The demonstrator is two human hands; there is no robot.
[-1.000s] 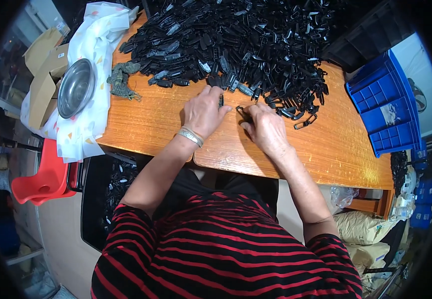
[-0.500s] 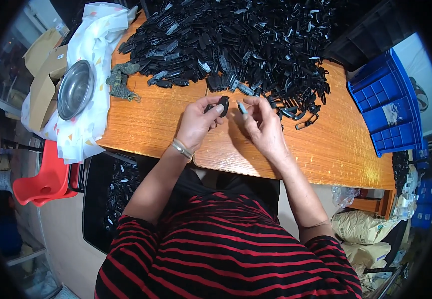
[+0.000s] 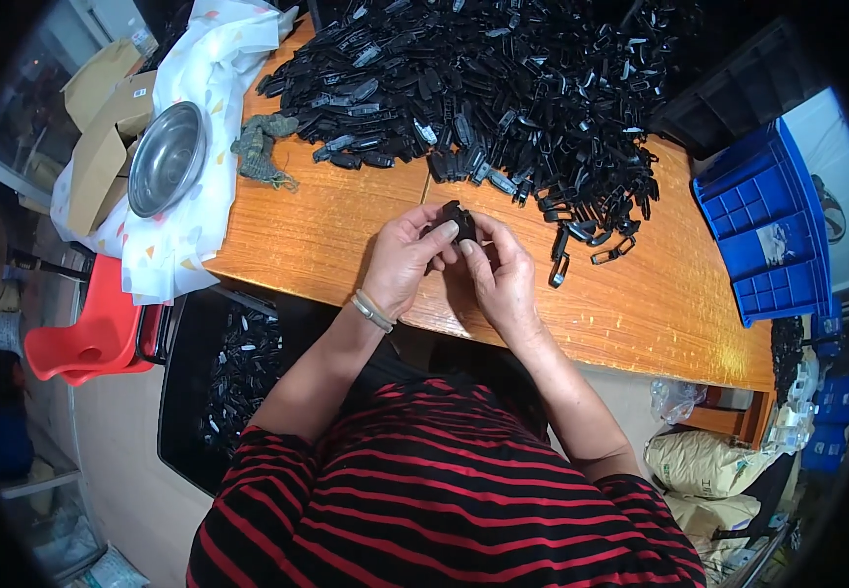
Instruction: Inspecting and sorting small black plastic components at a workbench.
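Note:
Just in front of me, over the wooden table (image 3: 336, 230), my hands meet at a small black plastic part (image 3: 459, 218). My left hand (image 3: 397, 257) is closed around it, thumb on top. The fingers and thumb of my right hand (image 3: 505, 274) pinch its right side. Fingers cover most of the part, so its exact kind cannot be told. Beyond my hands spreads a large heap of black plastic parts (image 3: 483, 98), some with grey pieces. To the right of my right hand lie a loose dark part (image 3: 559, 269) and a frame-shaped part (image 3: 612, 252).
At left, a metal bowl (image 3: 167, 160) rests on a patterned plastic sheet (image 3: 211, 69) beside a cardboard box (image 3: 101, 176). A dark green cloth bundle (image 3: 263, 149) lies near the heap. A blue crate (image 3: 772, 230) stands at right, a red chair (image 3: 86, 328) at left.
My right hand has moved left to join the left at the black part. The grey-blue piece it pinched no longer shows. The view has shifted slightly. A dark part now lies nearer my right hand.

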